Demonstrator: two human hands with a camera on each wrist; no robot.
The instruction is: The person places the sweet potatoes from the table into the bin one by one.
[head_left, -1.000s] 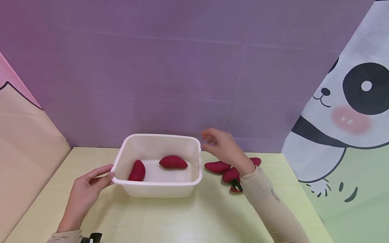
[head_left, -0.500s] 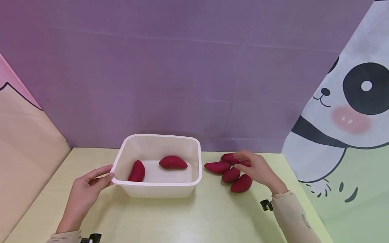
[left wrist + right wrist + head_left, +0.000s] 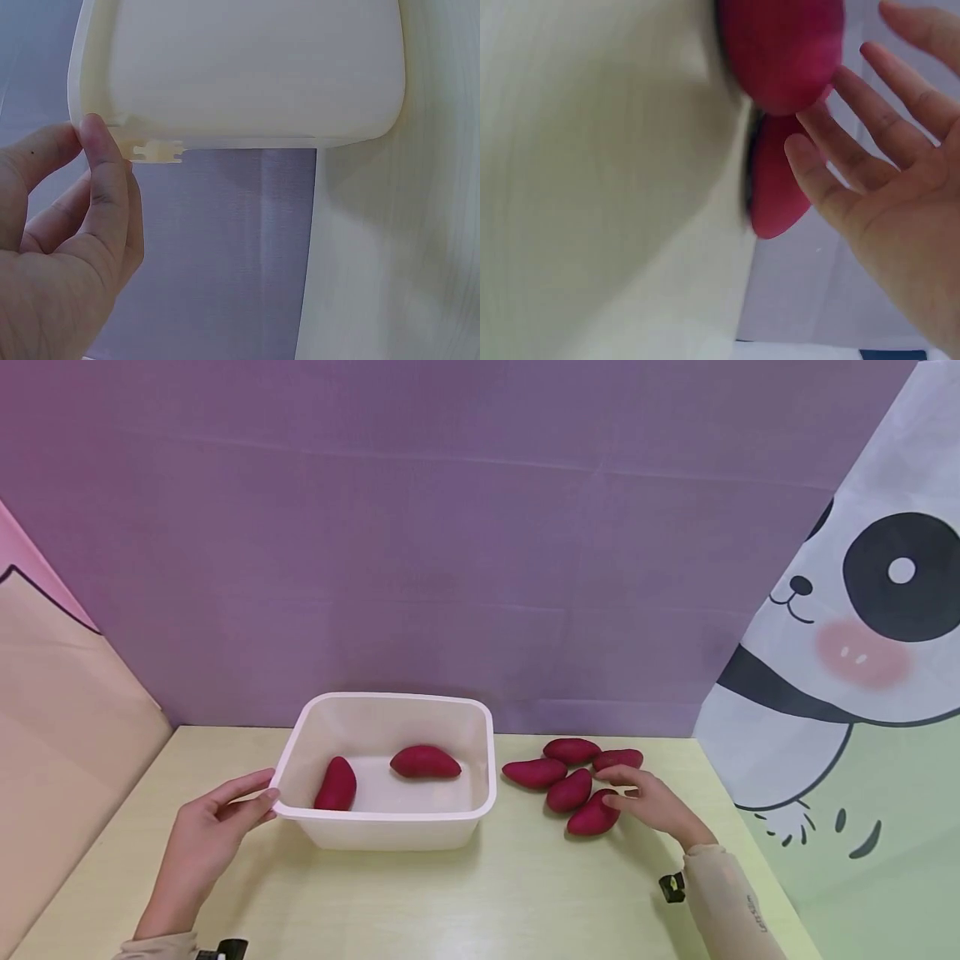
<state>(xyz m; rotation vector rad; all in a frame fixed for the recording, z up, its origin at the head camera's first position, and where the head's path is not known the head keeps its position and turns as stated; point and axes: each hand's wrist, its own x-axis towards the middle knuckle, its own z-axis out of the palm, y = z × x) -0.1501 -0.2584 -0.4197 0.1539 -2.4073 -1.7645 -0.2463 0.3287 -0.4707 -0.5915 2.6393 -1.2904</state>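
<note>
My left hand [image 3: 213, 827] pinches the left rim of a white plastic bin [image 3: 390, 831] between thumb and fingers; the left wrist view shows the thumb and fingertips at the rim's corner. Inside the bin lie two red-purple sweet potatoes, one upright at the left [image 3: 336, 785] and one lying sideways [image 3: 425, 762]. My right hand [image 3: 656, 806] reaches over the nearest sweet potato [image 3: 592, 814] of a group on the table, fingers spread and fingertips right at its far side. In the right wrist view the fingers [image 3: 870, 127] are loosely extended beside a sweet potato [image 3: 784, 52].
Other sweet potatoes of the group [image 3: 568, 791] lie close together to the right of the bin on the pale wooden table [image 3: 450, 910]. A purple cloth [image 3: 450, 568] hangs behind the table, with a panda-printed cloth [image 3: 862, 577] at the right.
My right hand has moved from beside the bin's right rim to the right and down, toward the nearest sweet potato of the group. My left hand and the bin have stayed nearly still.
</note>
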